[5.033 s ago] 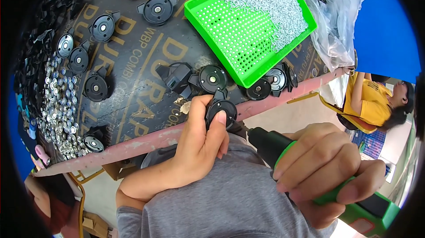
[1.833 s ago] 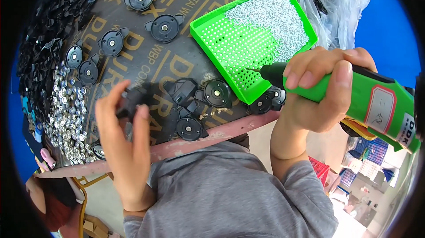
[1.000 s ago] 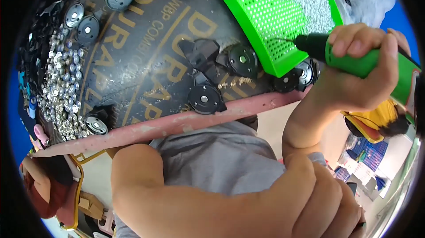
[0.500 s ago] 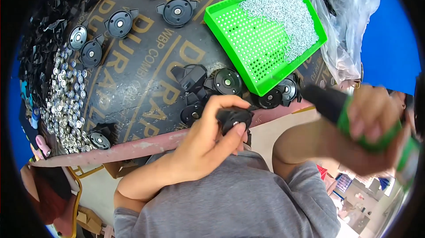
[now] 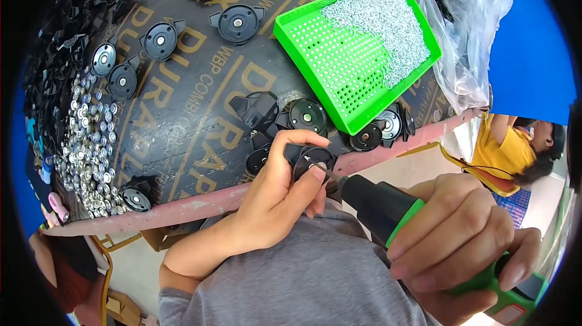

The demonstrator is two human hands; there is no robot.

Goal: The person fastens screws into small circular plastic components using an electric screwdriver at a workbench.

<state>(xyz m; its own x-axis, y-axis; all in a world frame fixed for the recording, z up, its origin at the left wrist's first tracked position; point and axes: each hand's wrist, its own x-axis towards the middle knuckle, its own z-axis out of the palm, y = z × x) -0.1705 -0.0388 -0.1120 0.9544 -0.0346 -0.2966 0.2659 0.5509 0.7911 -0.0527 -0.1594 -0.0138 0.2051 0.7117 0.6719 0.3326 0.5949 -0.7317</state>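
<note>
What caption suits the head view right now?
Left hand holds a round black part while the right hand points a green-and-black power screwdriver at it.

We lose part of the black housing (image 5: 316,157) under the thumb of the left hand (image 5: 270,202), whose fingers also hide its underside. The thin bit (image 5: 331,174) is too small at its tip for us to tell what it touches. The right hand (image 5: 458,232) covers the grip of the green screwdriver (image 5: 377,206), whose rear the lower edge cuts off. Just beyond the left hand, its fingers partly hide a black disc (image 5: 256,161); far left, we cannot separate pieces in the dark heap (image 5: 51,74).
</note>
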